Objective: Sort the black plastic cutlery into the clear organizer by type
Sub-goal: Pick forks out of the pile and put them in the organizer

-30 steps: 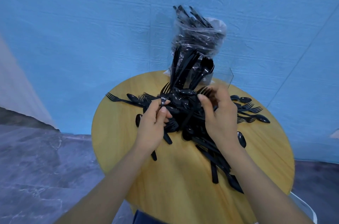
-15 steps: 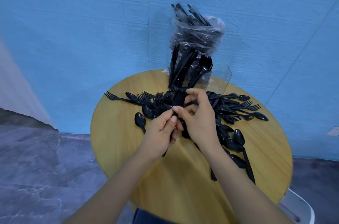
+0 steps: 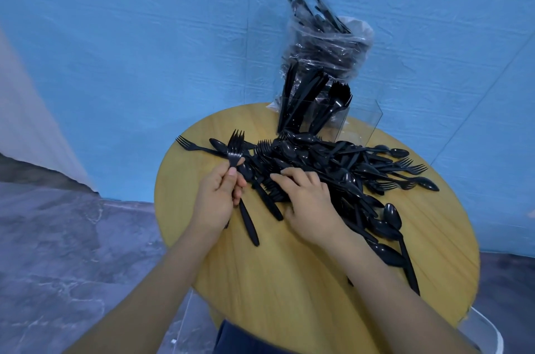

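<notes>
A heap of black plastic forks, spoons and knives lies across the round yellow wooden table. My left hand grips a small stack of black forks, tines up, handles sticking out below toward me. My right hand rests on the near edge of the heap, fingers spread over a fork lying there. The clear organizer stands at the table's far edge with knives and forks upright in its left compartments.
A clear plastic bag stuffed with more black cutlery stands behind the organizer against the blue wall. Grey marbled floor lies to the left. A white chair edge shows at the lower right.
The hands, joined over the middle of the heap before, have parted. My left hand has drawn left with forks lifted, and my right hand has dropped onto the heap.
</notes>
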The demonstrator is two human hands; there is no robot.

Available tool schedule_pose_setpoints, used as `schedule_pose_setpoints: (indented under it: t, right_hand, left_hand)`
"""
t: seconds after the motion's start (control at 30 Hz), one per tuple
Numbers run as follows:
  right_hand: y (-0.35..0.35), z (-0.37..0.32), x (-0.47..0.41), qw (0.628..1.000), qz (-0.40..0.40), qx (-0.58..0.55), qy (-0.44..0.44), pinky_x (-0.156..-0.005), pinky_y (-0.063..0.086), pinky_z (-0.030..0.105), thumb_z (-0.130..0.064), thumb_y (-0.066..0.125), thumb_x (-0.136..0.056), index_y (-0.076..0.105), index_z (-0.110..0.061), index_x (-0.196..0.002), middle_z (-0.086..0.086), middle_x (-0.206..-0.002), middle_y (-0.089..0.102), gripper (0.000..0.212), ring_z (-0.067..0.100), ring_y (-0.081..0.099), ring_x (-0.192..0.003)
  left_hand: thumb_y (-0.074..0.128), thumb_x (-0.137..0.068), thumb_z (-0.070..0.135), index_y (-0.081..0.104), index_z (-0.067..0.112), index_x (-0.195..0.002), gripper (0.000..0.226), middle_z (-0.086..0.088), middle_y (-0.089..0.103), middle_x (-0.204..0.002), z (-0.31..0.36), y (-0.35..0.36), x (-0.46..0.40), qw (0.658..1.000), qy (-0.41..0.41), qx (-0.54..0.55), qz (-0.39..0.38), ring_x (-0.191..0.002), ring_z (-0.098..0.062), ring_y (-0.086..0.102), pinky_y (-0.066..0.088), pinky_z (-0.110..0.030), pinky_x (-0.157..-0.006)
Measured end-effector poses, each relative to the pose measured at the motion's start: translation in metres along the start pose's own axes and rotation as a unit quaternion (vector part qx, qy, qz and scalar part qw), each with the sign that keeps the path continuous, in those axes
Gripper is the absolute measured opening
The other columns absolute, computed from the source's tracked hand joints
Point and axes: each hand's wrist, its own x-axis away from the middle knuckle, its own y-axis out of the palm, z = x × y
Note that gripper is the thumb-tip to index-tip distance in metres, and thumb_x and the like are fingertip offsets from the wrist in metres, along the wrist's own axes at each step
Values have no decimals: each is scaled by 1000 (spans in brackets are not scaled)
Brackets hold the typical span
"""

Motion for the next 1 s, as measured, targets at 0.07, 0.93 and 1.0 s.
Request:
schedule_pose_setpoints:
  t: [0.07, 0.93, 1.0]
  right_hand:
    - [2, -2, -6, 999, -8, 40, -8, -105, 21, 36, -5, 43, -90, 21, -30, -149, -6, -152, 20, 67, 22, 20, -132]
    - [-29, 8, -20, 908, 368, -184, -80, -87, 36, 4, 1, 54, -91, 66, -6, -113, 5, -104, 62, 26, 1, 52, -96]
    - [-39, 3, -23, 892, 390, -223, -59, -83, 35, 2, -1, 55, -91, 65, -8, -114, 1, -101, 58, 26, -12, 47, -92]
  left_hand:
    - [33, -102, 9, 57, 14, -117, 29, 1, 51, -70, -1, 0, 0, 1000, 7, -1, -4, -52, -1, 42, 37, -17, -50]
    - [33, -102, 14, 50, 8, -75, 32, 7, 47, -60, -5, 2, 1, 996, 22, -84, -15, -49, 2, 43, 37, -10, -51]
    - [33, -102, 14, 51, 7, -76, 32, 6, 48, -61, -5, 2, 1, 996, 22, -82, -14, -49, 2, 43, 37, -10, -52]
